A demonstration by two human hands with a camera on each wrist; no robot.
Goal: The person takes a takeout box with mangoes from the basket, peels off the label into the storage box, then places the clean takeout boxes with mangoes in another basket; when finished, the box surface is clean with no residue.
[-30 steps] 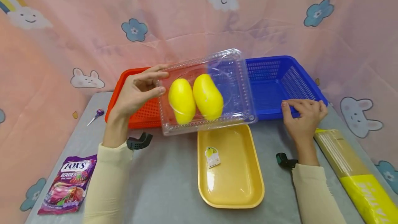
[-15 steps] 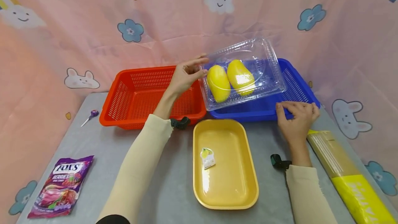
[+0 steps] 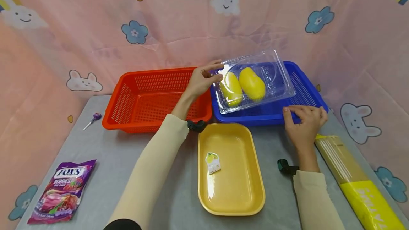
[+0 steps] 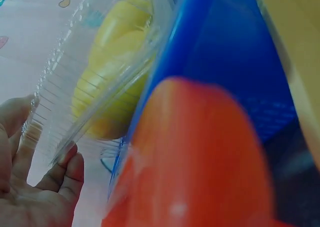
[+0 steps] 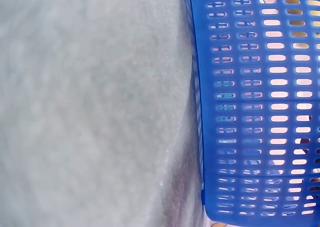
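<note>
My left hand (image 3: 201, 81) pinches the left edge of a clear plastic clamshell box (image 3: 278, 77). Inside the box lie two yellow mangoes (image 3: 252, 84). Box and fruit are tilted over the blue basket (image 3: 252, 119); in the left wrist view the thumb and fingers hold the ridged edge of the box (image 4: 55, 87). At the front right corner of the basket, my right hand (image 3: 303, 123) grips the rim with thumb and curled fingers. The right wrist view shows the slotted wall of the blue basket (image 5: 260, 107) but not the hand.
A red basket (image 3: 153, 127) adjoins the blue one on the left. In front stands a yellow tray (image 3: 236, 173) with a small printed tag (image 3: 213, 163). A purple candy bag (image 3: 64, 191) and a lollipop (image 3: 93, 120) lie left, a long yellow packet (image 3: 361, 180) right.
My left hand has carried the box of mangoes rightward from in front of the red basket, then slightly down over the blue basket. The right hand has stayed at the blue rim.
</note>
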